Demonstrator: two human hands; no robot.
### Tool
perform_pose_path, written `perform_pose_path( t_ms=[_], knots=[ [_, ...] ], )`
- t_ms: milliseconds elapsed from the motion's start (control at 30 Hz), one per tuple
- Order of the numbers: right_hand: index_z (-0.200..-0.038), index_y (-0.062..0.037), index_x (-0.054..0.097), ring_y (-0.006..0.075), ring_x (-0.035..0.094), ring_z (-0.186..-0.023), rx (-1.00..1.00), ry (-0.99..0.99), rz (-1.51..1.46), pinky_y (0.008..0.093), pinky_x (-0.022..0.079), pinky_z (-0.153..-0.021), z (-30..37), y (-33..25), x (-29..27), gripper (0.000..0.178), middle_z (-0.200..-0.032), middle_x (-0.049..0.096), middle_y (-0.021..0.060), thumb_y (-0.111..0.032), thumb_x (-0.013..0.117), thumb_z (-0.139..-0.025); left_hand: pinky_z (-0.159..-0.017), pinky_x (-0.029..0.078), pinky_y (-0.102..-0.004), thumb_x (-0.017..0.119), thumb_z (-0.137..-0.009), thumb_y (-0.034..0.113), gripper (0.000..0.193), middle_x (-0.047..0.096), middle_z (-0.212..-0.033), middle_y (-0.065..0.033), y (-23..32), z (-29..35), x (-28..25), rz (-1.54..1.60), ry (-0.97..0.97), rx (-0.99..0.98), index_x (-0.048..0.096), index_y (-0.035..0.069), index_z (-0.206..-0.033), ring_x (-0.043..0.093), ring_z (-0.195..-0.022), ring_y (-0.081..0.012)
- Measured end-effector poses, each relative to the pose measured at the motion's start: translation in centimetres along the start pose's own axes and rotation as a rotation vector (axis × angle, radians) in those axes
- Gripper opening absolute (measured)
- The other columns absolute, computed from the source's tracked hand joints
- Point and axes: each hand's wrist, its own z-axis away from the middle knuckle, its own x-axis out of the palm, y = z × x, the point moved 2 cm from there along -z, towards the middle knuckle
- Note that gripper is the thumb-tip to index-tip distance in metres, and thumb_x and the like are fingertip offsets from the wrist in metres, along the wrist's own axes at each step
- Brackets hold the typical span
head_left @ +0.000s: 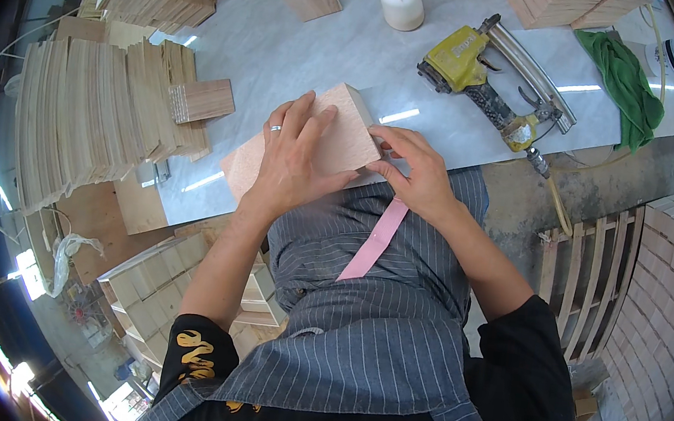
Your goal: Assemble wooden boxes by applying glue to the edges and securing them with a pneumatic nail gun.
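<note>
A pale pinkish wooden box or block (pixel 348 138) lies slantwise at the table's near edge, its right end turned toward my right hand. My left hand (pixel 292 151), with a ring on one finger, grips it from above. Its fingers reach over the top to the far edge and the thumb lies along the near side. At the right end, my right hand (pixel 414 169) pinches the corner between bent fingers and thumb. Whether a small piece sits between those fingertips is hidden. The underside of the box cannot be seen.
On the grey-white table (pixel 289 47) stand a white glue bottle (pixel 401 6) with a red cap, a yellow nail gun (pixel 462 58) with its hose, and a green cloth (pixel 626 81). Stacked wooden boards (pixel 100 104) fill the left. Wooden blocks (pixel 663 306) are piled at the right.
</note>
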Motion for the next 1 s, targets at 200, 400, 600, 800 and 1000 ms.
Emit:
perform_pose_path(
  t_ms=[200,400,600,800,1000],
  knots=[
    [-0.133,-0.0073,0.062,0.0209,0.069,-0.098,-0.047,-0.003,0.076,0.0331,0.058,-0.088,-0.20,0.19,-0.12,0.050,-0.124,0.065,0.0116,-0.011,0.077,-0.086,-0.110,0.033,-0.0555,0.092,-0.055,0.030,0.093,0.041,-0.147,-0.0233,0.16,-0.05,0.03,-0.017,-0.019,-0.024,0.053,0.008,-0.137,0.037,-0.135,-0.0445],
    [-0.133,-0.0079,0.063,0.0207,0.069,-0.096,-0.046,0.002,0.073,0.0330,0.057,-0.087,-0.23,0.17,-0.18,0.050,-0.122,0.066,0.0112,-0.012,0.077,-0.086,-0.111,0.034,-0.0549,0.091,-0.056,0.029,0.093,0.040,-0.149,-0.0244,0.46,0.06,0.21,-0.028,-0.011,-0.034,0.054,0.007,-0.137,0.036,-0.136,-0.0447],
    [-0.132,-0.0086,0.064,0.0205,0.068,-0.096,-0.047,0.008,0.065,0.0328,0.057,-0.087,-0.27,-0.01,-0.24,0.049,-0.118,0.067,0.0105,-0.013,0.078,-0.085,-0.111,0.034,-0.0544,0.091,-0.055,0.027,0.093,0.040,-0.149,-0.0263,0.65,0.23,0.51,-0.032,0.008,-0.032,0.053,0.006,-0.138,0.036,-0.137,-0.0447],
    [-0.130,-0.0083,0.065,0.0209,0.068,-0.096,-0.030,-0.001,0.038,0.0329,0.057,-0.087,-0.33,0.18,-0.28,0.048,-0.118,0.067,0.0102,-0.015,0.078,-0.084,-0.112,0.035,-0.0545,0.091,-0.060,0.029,0.092,0.038,-0.153,-0.0243,0.54,0.40,0.87,0.007,0.031,-0.045,0.052,0.008,-0.141,0.037,-0.138,-0.0441],
    [-0.130,-0.0080,0.065,0.0207,0.069,-0.097,-0.024,-0.004,0.006,0.0326,0.057,-0.088,-0.33,0.34,-0.34,0.047,-0.120,0.067,0.0103,-0.013,0.078,-0.085,-0.111,0.036,-0.0536,0.092,-0.060,0.033,0.091,0.042,-0.151,-0.0220,0.61,0.09,0.37,0.001,0.020,-0.051,0.054,0.009,-0.139,0.039,-0.135,-0.0430]
  ],
)
